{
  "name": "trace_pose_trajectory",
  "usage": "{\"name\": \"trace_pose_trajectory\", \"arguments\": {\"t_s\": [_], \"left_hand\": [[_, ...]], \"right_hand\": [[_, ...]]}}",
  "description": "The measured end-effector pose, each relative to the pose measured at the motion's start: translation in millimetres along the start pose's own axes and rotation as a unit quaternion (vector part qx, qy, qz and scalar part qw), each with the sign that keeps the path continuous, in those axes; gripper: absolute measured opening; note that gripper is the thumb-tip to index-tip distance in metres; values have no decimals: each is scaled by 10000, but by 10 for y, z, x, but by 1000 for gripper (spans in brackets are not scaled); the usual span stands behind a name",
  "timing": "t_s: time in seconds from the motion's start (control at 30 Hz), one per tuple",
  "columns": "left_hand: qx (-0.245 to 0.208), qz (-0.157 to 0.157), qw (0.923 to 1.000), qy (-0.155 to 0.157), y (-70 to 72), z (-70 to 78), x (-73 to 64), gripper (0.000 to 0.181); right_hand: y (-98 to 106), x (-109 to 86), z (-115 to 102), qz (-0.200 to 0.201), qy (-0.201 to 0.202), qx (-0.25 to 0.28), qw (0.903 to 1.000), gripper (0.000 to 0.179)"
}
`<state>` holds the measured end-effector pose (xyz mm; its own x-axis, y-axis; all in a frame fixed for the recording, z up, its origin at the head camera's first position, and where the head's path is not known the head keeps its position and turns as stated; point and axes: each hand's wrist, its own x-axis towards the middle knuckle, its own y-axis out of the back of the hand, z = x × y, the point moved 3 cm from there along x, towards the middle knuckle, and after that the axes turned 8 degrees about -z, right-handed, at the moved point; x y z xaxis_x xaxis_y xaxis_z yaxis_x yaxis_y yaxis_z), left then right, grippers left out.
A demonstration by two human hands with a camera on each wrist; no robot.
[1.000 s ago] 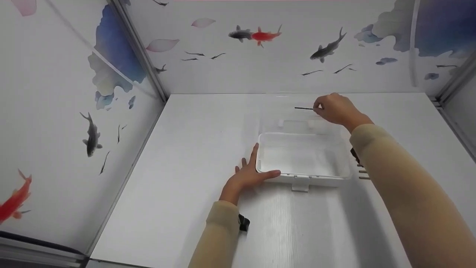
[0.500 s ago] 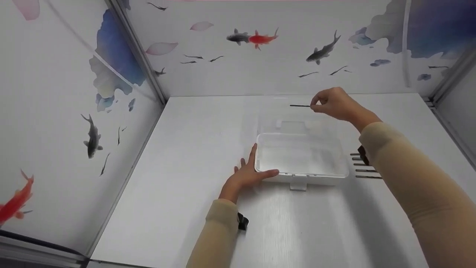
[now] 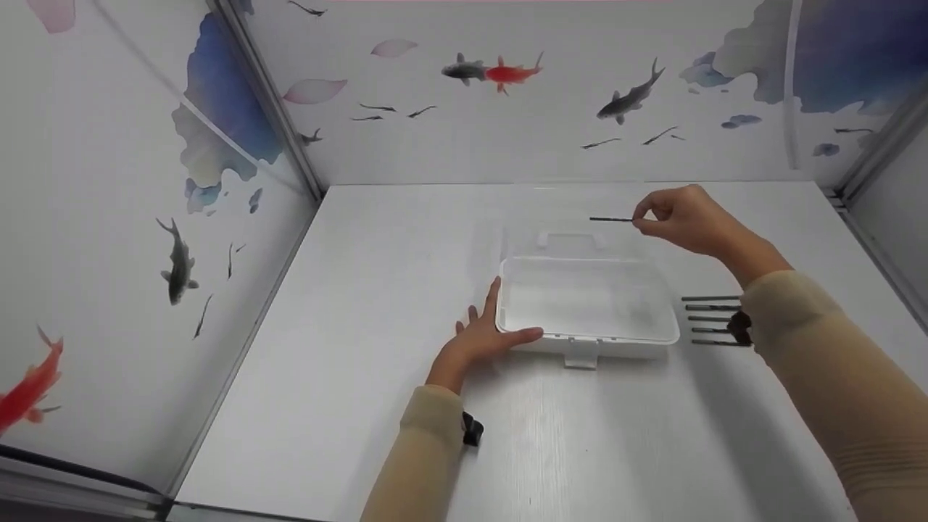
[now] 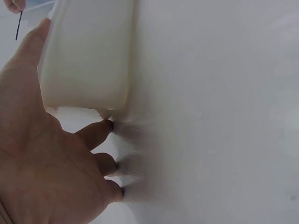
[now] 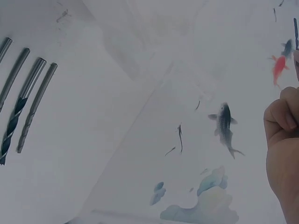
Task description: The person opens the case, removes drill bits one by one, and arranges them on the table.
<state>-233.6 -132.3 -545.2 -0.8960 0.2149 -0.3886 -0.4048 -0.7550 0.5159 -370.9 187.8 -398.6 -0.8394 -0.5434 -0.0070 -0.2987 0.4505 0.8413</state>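
My right hand (image 3: 689, 221) pinches a thin dark drill bit (image 3: 611, 218) between thumb and fingertips, level above the raised clear lid of a plastic box. The bit points left in the head view. At the box's front left corner, my left hand (image 3: 478, 342) lies with its fingers spread, thumb along the front rim and index finger along the left side. The white-rimmed clear box (image 3: 616, 351) stands with its lid (image 3: 569, 250) swung back. In the left wrist view, fingertips (image 4: 112, 163) of the left hand touch the table beside the box (image 4: 88, 56).
Several drill bits (image 3: 710, 298) lie in a row right of the box, partly under the right wrist camera. Their twisted ends show in the right wrist view (image 5: 30, 109). A back wall (image 3: 406, 145) and a left wall (image 3: 116, 217), both printed with fish, border the white table (image 3: 377, 290).
My right hand, with the drill bit, moved slightly left and up, then back right and lower. More of the row of bits shows now. The left hand stays on the box.
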Motion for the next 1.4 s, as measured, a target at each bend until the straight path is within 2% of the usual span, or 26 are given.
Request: {"name": "trace_pose_trajectory", "arguments": {"t_s": [0.2, 0.4, 0.73, 0.97, 1.17, 1.4], "left_hand": [[-23, -35, 10000, 3, -77, -11, 11, 131], [2, -103, 9999, 10, -104, -23, -7, 130], [61, -106, 9999, 35, -33, -22, -39, 131], [63, -1, 10000, -5, 63, -4, -15, 131], [-1, -40, 10000, -45, 49, 4, 0, 132], [-50, -124, 9999, -22, -12, -12, 1, 133]], "right_hand": [[36, -354, 104, -15, -257, -19, 9997, 13], [48, -637, 161, 46, -324, 99, 9994, 11], [-22, -963, 199, 180, -108, -9, 9998, 8], [32, -1162, 206, 311, 92, -56, 9995, 7], [32, -1359, 360, 315, 41, -74, 9995, 6], [-127, -1622, 671, 175, -206, 115, 9996, 4]]}}
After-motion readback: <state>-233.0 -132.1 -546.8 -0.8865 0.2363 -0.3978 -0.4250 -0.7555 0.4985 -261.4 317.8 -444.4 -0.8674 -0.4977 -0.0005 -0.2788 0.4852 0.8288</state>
